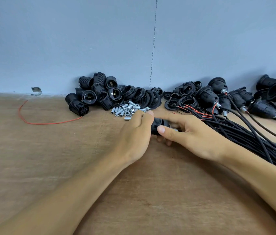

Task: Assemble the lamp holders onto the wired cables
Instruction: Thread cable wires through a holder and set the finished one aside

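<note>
Reaches in from the near edge over the wooden tabletop [49,158] with both bare forearms. Grips the left end of a black lamp holder [157,126] with the left hand [134,134], fingers [148,114] curled over its top. Pinches the right end with the right hand [193,134], thumb on the near side, forefinger stretched along the far side. Keeps the holder lying sideways between the two hands at mid-tabletop; resting on the wood or just above it, cannot tell.

Just right of the right hand, a thick bundle of black cables [252,138] with red wire ends fanned toward the middle. Just beyond the left hand, a small heap of silver threaded tubes [128,109]. Farther back against the wall [100,39], a pile of black holder bodies [93,95], then black rings and caps [181,97], then finished holders on cables [269,99] at far right. Off to the far left, a loose red wire [49,123] and a small metal bracket [36,90].
</note>
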`<state>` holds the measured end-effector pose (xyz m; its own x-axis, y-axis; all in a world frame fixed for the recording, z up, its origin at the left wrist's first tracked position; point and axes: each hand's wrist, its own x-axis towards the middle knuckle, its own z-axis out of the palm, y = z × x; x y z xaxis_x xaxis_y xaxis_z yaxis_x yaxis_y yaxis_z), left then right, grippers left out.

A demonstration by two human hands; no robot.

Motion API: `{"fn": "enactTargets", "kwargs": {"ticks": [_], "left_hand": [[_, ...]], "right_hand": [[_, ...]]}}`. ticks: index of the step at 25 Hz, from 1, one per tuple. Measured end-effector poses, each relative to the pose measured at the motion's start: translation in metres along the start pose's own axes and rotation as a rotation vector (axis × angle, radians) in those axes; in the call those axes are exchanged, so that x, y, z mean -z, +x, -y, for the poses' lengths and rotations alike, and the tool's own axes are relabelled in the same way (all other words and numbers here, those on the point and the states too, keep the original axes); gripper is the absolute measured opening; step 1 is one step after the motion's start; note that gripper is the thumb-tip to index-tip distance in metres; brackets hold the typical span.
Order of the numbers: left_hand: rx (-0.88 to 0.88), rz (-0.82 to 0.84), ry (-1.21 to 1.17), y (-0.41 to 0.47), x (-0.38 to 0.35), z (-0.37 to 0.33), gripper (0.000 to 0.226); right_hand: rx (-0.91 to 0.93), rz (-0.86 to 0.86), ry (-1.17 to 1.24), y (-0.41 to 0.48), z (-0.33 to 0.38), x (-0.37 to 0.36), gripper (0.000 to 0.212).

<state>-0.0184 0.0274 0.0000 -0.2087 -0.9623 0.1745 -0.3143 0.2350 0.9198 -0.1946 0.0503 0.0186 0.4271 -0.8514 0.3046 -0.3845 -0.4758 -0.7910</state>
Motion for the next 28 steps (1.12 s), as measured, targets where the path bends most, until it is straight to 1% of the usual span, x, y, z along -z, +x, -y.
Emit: {"fn": "enactTargets", "kwargs": {"ticks": [4, 12, 18, 24, 28], "left_hand": [[-0.040, 0.033, 0.035, -0.001, 0.000, 0.005, 0.034], [-0.094, -0.012, 0.098, -0.002, -0.001, 0.006, 0.029], [-0.095, -0.036, 0.057, -0.004, -0.002, 0.007, 0.029], [-0.105, -0.038, 0.081, -0.004, -0.002, 0.007, 0.029], [-0.110, -0.043, 0.077, -0.005, -0.003, 0.005, 0.028]], "right_hand": [[-0.006, -0.007, -0.016, -0.001, -0.004, -0.001, 0.038], [-0.008, -0.078, -0.062, -0.005, 0.003, -0.009, 0.029], [-0.061, -0.166, -0.124, -0.005, 0.004, -0.015, 0.017], [-0.145, -0.231, -0.149, -0.005, 0.006, -0.018, 0.027], [-0.137, -0.267, -0.180, -0.006, 0.009, -0.021, 0.027]]}}
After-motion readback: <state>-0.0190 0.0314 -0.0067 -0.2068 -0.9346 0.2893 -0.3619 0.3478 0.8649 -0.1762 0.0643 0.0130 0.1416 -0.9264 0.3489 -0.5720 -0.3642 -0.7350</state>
